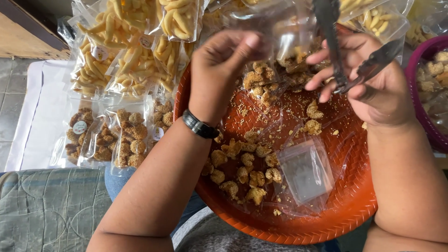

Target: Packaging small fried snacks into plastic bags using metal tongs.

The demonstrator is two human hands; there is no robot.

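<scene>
A clear plastic bag (275, 56), partly filled with crumbly brown snacks, sits at twelve o'clock over the round orange tray (354, 205). The left hand (219, 70) pinches its mouth open, likely so pieces drop in cleanly. The right hand (373, 84) grips metal tongs (347, 56), closed around the handles. Loose snacks (242, 172) lie mid-tray, empty bags (305, 170) at five o'clock. Sealed packs (116, 135) stack at nine o'clock.
</scene>
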